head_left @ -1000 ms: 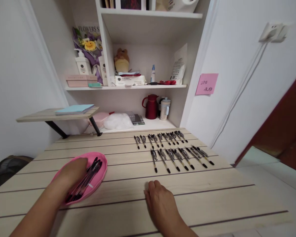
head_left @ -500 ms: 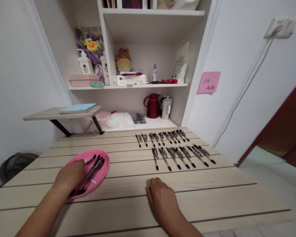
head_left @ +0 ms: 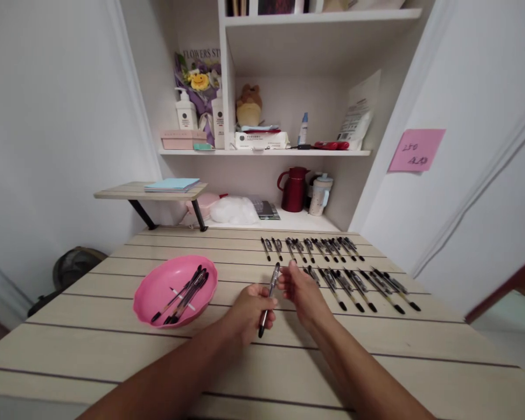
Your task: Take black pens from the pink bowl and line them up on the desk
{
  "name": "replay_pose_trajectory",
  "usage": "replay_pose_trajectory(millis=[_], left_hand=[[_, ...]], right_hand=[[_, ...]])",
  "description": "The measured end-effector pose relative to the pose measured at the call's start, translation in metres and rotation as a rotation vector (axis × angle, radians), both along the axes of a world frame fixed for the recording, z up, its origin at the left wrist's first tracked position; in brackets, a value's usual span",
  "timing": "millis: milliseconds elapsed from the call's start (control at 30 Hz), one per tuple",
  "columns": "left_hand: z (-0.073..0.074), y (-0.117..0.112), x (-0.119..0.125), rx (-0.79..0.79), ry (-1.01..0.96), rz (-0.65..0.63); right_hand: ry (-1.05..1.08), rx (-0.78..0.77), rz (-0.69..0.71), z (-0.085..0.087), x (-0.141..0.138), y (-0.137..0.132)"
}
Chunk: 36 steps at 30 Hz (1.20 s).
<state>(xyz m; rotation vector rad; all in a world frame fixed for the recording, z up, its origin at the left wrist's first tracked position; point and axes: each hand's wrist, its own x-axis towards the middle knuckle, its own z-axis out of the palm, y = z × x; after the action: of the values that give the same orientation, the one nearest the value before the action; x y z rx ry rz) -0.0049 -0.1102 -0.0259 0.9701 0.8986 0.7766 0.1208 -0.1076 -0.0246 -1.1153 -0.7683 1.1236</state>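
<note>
Between the thumb and fingers of my left hand [head_left: 250, 309] is a black-capped pen [head_left: 273, 283], tilted with its upper end away from me. My right hand [head_left: 304, 291] is just right of the pen, fingers slightly curled and apart; whether a fingertip touches the pen I cannot make out. Left of my hands sits a pink bowl [head_left: 146, 297] with several pens [head_left: 191, 294] and a thin white stick in it. Beyond my right hand, more pens lie in two rows, a back row [head_left: 308, 249] and a front row [head_left: 359, 289], partly hidden by that hand.
The slatted wooden table [head_left: 126, 350] carries a small raised shelf [head_left: 126, 191] with blue paper [head_left: 172, 185] at its back left. Behind stands a white shelf unit [head_left: 332, 153] with a red jug [head_left: 294, 189], a pale cup [head_left: 320, 195] and bottles. A pink note [head_left: 417, 150] is on the wall.
My left hand has come out of the pink bowl and moved right, now with a pen in it. My right hand has lifted from the table and moved forward beside that pen. The view has turned left.
</note>
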Motion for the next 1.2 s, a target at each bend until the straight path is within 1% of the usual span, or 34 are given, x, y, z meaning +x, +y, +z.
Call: replay_pose_trajectory(millis=[100, 200, 333, 400, 467, 533, 633, 700, 800, 900, 1067, 1133, 1200], left_hand=[[-0.010, 0.008, 0.010, 0.004, 0.024, 0.076], [-0.019, 0.011, 0.014, 0.056, 0.070, 0.088], [-0.030, 0.011, 0.016, 0.157, 0.066, 0.054], [-0.032, 0.010, 0.015, 0.170, 0.062, 0.044], [-0.030, 0.010, 0.013, 0.144, 0.050, 0.025], [-0.026, 0.011, 0.009, 0.088, -0.001, -0.040], [-0.020, 0.012, 0.003, -0.039, -0.131, -0.206], [-0.018, 0.012, 0.000, -0.108, -0.194, -0.296], [-0.018, 0.011, -0.001, -0.133, -0.215, -0.346], [-0.021, 0.010, 0.000, -0.122, -0.230, -0.325], [-0.024, 0.015, 0.002, -0.139, -0.276, -0.185], [-0.025, 0.016, 0.002, -0.154, -0.279, -0.151], [-0.025, 0.017, 0.002, -0.156, -0.283, -0.136]], right_hand=[[-0.077, -0.014, -0.062, -0.006, 0.000, 0.014], [-0.148, 0.005, -0.121, -0.015, -0.002, 0.019], [-0.218, 0.050, -0.073, -0.020, -0.002, 0.016], [-0.242, 0.049, -0.050, -0.020, -0.002, 0.013], [-0.251, 0.049, -0.034, -0.019, -0.001, 0.012], [-0.206, 0.051, -0.008, -0.019, 0.002, 0.012], [-0.060, 0.063, 0.001, -0.018, 0.007, 0.014], [0.031, 0.092, -0.026, -0.018, 0.012, 0.016], [0.113, 0.161, -0.100, -0.016, 0.022, 0.020], [0.154, 0.190, -0.179, -0.016, 0.035, 0.023], [0.154, 0.128, -0.223, -0.014, 0.055, 0.030], [0.076, 0.061, -0.197, -0.011, 0.061, 0.034], [-0.114, -0.039, -0.149, -0.006, 0.066, 0.041]])
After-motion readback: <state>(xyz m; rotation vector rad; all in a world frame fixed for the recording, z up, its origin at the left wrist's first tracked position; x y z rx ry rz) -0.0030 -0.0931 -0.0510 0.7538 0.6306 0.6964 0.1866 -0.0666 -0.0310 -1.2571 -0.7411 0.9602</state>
